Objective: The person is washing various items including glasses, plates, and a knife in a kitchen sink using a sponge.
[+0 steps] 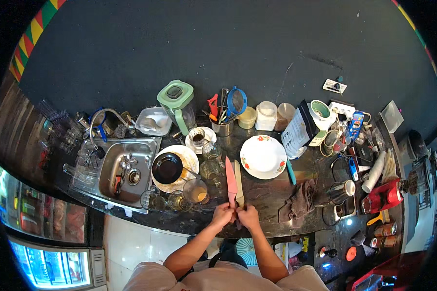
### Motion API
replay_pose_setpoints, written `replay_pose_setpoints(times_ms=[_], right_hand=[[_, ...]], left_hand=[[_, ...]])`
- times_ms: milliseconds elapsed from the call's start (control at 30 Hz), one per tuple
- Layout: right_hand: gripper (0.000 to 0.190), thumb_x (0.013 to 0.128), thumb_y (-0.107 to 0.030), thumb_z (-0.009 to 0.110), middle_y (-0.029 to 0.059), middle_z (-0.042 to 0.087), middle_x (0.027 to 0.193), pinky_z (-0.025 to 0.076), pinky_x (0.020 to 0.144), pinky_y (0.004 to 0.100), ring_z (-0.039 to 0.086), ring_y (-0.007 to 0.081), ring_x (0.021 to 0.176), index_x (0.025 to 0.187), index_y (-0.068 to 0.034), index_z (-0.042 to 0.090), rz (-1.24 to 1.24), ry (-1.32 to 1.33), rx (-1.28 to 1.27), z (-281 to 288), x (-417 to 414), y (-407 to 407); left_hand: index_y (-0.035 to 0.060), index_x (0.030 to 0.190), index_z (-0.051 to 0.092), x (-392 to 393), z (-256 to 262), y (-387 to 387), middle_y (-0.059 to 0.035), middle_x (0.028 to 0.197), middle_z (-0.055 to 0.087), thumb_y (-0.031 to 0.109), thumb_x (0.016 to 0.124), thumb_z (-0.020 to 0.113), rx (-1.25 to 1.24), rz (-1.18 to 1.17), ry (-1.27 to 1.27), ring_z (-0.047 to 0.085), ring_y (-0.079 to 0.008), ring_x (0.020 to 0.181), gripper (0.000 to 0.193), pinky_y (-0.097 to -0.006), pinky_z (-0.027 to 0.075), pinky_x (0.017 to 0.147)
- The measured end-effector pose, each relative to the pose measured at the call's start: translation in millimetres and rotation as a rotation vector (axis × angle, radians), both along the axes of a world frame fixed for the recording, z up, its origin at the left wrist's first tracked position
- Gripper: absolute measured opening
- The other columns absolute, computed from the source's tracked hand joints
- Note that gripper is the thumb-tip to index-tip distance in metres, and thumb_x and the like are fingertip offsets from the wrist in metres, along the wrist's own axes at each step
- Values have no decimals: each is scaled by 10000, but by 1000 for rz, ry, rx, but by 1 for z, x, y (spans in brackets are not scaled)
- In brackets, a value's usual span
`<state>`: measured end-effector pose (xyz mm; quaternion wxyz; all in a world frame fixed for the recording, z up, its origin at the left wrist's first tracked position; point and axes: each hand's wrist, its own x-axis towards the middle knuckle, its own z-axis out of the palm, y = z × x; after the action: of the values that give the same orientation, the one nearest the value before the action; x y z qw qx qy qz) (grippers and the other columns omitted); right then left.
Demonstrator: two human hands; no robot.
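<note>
My left hand [222, 214] closes at the handle end of a pink-bladed kitchen knife [231, 178]. Beside it, my right hand [248, 216] has its fingers around the handle end of a beige knife [238, 180]. Both blades point away from me, side by side over the dark countertop. Between my hands a small brownish-pink piece shows, too covered to identify. Right of the blades sits a white plate with red flowers [263, 157]. Left of them are glass mugs [210, 169] and a soiled white plate [193, 160] bearing a small black pan [166, 168].
A steel sink [107, 171] with utensils lies left. Along the wall stand a green-lidded pitcher [175, 96], a steel utensil holder [223, 128], jars [266, 115] and a blue-white pouch [295, 134]. To the right are a brown cloth [299, 202] and a turquoise-handled utensil [291, 172].
</note>
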<state>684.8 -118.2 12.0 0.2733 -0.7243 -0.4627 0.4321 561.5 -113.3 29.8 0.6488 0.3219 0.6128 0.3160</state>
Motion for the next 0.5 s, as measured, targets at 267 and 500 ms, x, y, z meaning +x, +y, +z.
replay_pose_setpoints(times_ms=[267,500], right_hand=[[345,777,-314,650,57,590,673,427,533,264,543,120,592,777,27,596,-189,399,-86,21,-14,-44],[280,818,-247,600,1,511,562,344,411,228,456,64,487,626,-55,530,-379,379,64,14,-46,-121]], left_hand=[[-2,756,527,-6,-29,-49,-71,607,550,29,798,426,179,-234,-34,529,-149,519,113,-302,416,470],[-14,783,580,-31,-18,-102,-160,667,576,115,758,479,485,-477,81,576,-304,724,166,-392,445,654]])
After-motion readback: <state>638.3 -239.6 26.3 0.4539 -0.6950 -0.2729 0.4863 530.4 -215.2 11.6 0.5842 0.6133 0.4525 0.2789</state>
